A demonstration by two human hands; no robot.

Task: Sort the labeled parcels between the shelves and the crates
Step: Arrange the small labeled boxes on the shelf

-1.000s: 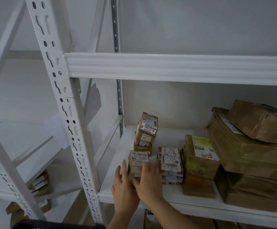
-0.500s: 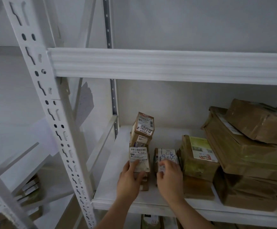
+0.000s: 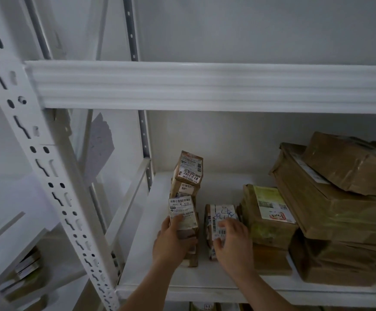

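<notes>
On the white shelf [image 3: 137, 261], my left hand [image 3: 173, 241] grips a small brown parcel with a white barcode label [image 3: 182, 212] at the top of a short stack. My right hand [image 3: 231, 241] rests on a second small parcel with blue handwriting on its label [image 3: 221, 213], fingers curled over its front. Behind the left stack stands a taller stack topped by a parcel marked 81-2-2202 [image 3: 190, 168]. A parcel with a yellow-green label [image 3: 265, 212] sits to the right of my right hand.
Large brown parcels [image 3: 339, 189] are piled at the right end of the shelf. A perforated white upright [image 3: 54, 191] stands at the left, and the beam of the shelf above [image 3: 205, 86] crosses overhead. More parcels [image 3: 25, 270] lie on a lower shelf at left.
My two hands, together on the left parcel a second ago, have split: the left stays on the left parcel, the right has moved onto the handwritten-label parcel. The view has shifted left.
</notes>
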